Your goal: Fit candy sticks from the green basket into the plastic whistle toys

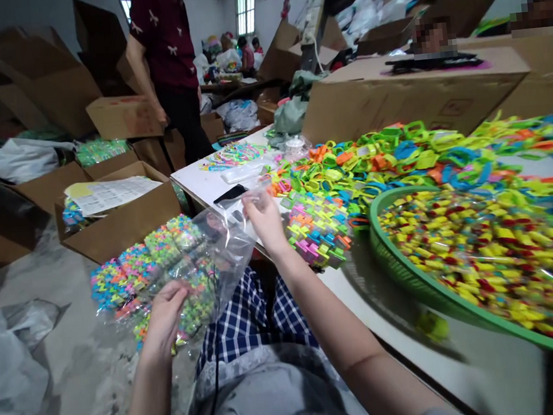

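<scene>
Between my two hands stretches a clear plastic bag [233, 234]. My right hand [264, 218] pinches its upper edge over the table's corner. Lower down, my left hand [166, 312] has its fingers closed on the bag's other side. Behind and below the bag, clear packs of small bright plastic pieces [140, 266] lie near the floor; the film makes it hard to tell whether any are inside the bag. Just right of my right hand, another clump of bright plastic pieces [318, 229] sits at the table's edge. A dark phone [230, 193] lies behind the bag.
A green basket [378, 224] of yellow and red wrapped pieces stands at right. Coloured plastic bands [399, 156] are heaped across the white table [195, 179]. Left are an open carton [126, 222] and a white plastic bag [8, 370]. A person [166, 55] stands beyond.
</scene>
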`<state>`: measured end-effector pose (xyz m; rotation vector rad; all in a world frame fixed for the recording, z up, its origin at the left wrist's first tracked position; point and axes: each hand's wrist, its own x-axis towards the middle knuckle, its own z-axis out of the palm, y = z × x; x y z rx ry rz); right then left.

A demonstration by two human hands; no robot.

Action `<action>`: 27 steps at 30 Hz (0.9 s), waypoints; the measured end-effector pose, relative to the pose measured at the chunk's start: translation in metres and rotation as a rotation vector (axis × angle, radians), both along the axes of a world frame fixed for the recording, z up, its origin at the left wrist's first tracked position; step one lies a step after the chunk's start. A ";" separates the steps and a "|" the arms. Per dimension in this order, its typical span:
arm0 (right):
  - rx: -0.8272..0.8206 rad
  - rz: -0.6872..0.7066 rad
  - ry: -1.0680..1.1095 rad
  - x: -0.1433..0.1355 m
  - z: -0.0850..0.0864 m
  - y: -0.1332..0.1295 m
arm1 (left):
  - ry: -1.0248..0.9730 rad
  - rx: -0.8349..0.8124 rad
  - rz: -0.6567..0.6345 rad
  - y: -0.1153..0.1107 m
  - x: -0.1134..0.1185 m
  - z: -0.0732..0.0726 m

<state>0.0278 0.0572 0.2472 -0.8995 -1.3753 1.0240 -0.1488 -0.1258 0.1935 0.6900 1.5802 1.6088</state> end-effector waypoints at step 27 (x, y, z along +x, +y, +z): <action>-0.518 0.322 -0.637 0.114 -0.168 -0.111 | 1.469 -0.349 -0.613 0.298 0.065 -0.064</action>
